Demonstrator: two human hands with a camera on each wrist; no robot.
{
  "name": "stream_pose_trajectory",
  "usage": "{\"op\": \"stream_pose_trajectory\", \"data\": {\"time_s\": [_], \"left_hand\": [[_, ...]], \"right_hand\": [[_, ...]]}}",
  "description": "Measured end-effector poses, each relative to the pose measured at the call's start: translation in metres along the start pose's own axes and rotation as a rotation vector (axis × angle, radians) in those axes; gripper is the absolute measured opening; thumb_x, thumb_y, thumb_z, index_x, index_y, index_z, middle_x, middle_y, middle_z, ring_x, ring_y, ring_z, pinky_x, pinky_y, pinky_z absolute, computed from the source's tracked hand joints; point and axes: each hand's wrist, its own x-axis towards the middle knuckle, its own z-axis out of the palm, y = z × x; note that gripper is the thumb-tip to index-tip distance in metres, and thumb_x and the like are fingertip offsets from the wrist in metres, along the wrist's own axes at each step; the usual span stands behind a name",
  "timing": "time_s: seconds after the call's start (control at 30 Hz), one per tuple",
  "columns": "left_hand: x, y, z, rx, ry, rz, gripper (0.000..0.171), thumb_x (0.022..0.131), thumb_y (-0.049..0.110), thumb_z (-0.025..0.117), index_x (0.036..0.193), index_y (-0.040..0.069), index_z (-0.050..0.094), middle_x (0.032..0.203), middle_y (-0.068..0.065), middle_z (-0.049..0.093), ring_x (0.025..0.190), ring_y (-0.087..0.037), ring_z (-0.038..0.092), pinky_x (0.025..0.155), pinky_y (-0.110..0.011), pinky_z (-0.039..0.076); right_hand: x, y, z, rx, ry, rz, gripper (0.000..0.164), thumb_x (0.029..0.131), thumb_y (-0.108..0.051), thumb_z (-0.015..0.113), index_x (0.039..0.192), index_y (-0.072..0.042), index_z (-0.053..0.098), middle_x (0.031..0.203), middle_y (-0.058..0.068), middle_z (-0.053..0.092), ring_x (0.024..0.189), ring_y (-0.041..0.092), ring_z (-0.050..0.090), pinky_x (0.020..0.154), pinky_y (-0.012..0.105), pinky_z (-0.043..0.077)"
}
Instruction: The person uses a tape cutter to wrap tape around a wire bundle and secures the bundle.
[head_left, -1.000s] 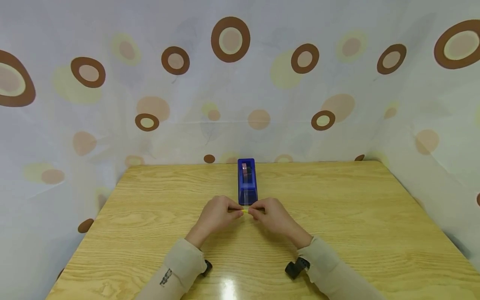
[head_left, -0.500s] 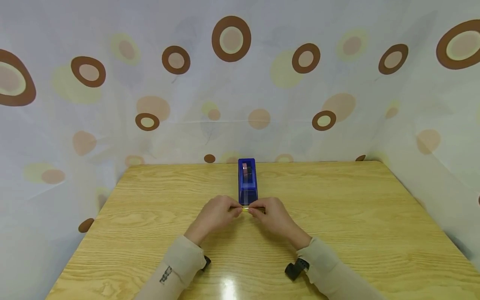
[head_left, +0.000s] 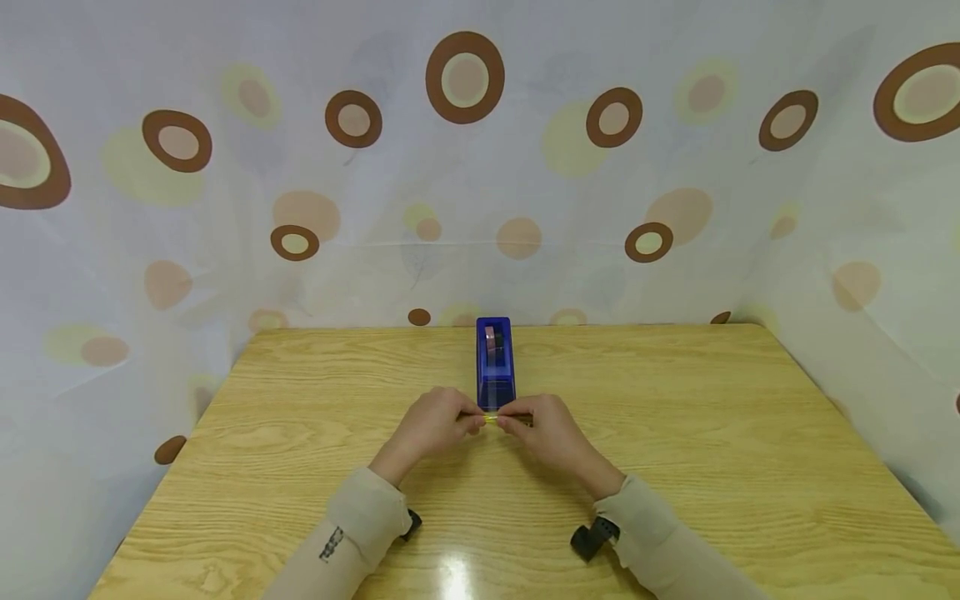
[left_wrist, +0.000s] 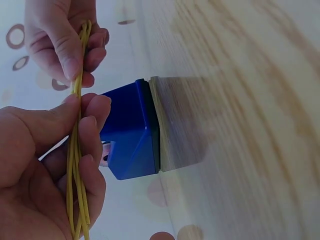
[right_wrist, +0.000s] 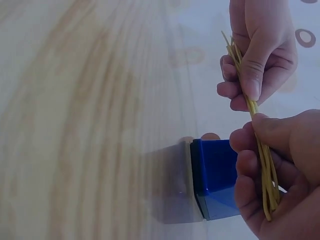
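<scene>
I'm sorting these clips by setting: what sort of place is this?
Probably an indoor tabletop workspace, perhaps screened off for recording: a pale wood-grain table, a white backdrop printed with brown rings around three sides, and a blue plastic tape dispenser.

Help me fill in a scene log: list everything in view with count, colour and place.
Strand bundle: one (strands overlap too much to count), yellow, between both hands
Tape dispenser: one, blue, on the table beyond the hands
Tape roll: one, pinkish, in the dispenser
Table: one, light wood, beneath everything
Backdrop: white with brown, pink and yellow circles, behind and beside the table
Wrist devices: two, black, at the cuffs
Sleeves: two, beige, on the forearms
Left hand: one, bare, pinching the bundle
Right hand: one, bare, pinching the bundle
</scene>
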Motion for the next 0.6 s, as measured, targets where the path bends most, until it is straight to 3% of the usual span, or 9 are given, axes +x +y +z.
{"op": "stream_pose_trajectory", "data": {"time_s": [0.1, 0.4, 0.6], "left_hand": [[0.000, -0.001, 0.001, 0.012, 0.022, 0.010, 0.012, 0.093, 0.013, 0.070, 0.097, 0.008, 0.080, 0.092, 0.000, 0.075, 0.080, -0.013, 0.069, 0.069, -0.029, 0.055], [0.003, -0.002, 0.005, 0.017, 0.059, 0.033, 0.013, 0.092, 0.014, 0.072, 0.098, 0.006, 0.080, 0.094, -0.004, 0.075, 0.086, -0.018, 0.071, 0.072, -0.030, 0.056], [0.004, -0.001, 0.006, 0.005, 0.058, 0.028, 0.012, 0.092, 0.014, 0.072, 0.097, 0.006, 0.080, 0.094, -0.004, 0.075, 0.085, -0.017, 0.070, 0.071, -0.028, 0.056]], "right_hand": [[0.000, 0.000, -0.001, 0.015, -0.021, 0.008, 0.013, 0.095, -0.013, 0.067, 0.099, -0.010, 0.078, 0.094, 0.000, 0.073, 0.085, 0.011, 0.068, 0.074, 0.028, 0.055], [0.003, 0.000, -0.007, 0.032, -0.117, 0.046, 0.030, 0.103, -0.015, 0.054, 0.083, -0.003, 0.071, 0.072, 0.008, 0.064, 0.051, 0.009, 0.046, 0.049, 0.024, 0.039], [0.004, 0.000, -0.011, 0.002, -0.165, 0.046, 0.033, 0.104, -0.015, 0.052, 0.079, -0.003, 0.069, 0.067, 0.007, 0.060, 0.046, 0.007, 0.039, 0.046, 0.023, 0.034]]}}
